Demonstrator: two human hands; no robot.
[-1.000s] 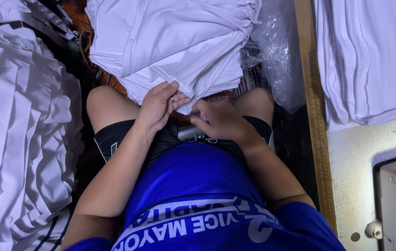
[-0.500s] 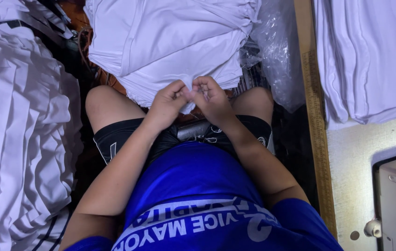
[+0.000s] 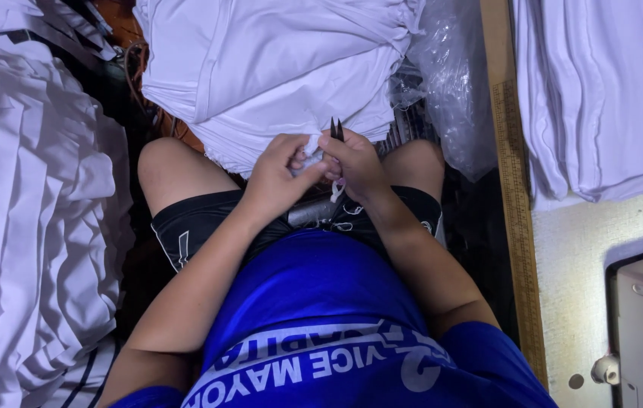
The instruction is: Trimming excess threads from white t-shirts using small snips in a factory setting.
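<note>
Two hands met above the lap in the head view, both closed on the same small piece of cloth. The left hand (image 3: 276,170) pinched a bunched bit of white fabric (image 3: 311,143) between thumb and fingertips — this bit belonged to the edge of the white folded garment (image 3: 261,68) that hung down from the pile in front of the knees. The right hand (image 3: 355,162) was curled around a pair of small dark thread snips (image 3: 335,128), whose pointed tips stood upward just beside the pinched cloth, touching or almost touching it; I could not tell if the blades were open.

As I judge it, the step in hand was the trimming of a loose thread at the garment's edge. A next move would call for a steady pinch and the tips set exactly on the thread — not on the cloth itself.

To the left lay a heap of white creased cloth (image 3: 34,227), and to the right a long wooden ruler (image 3: 514,189) ran beside another white stack (image 3: 601,91).
</note>
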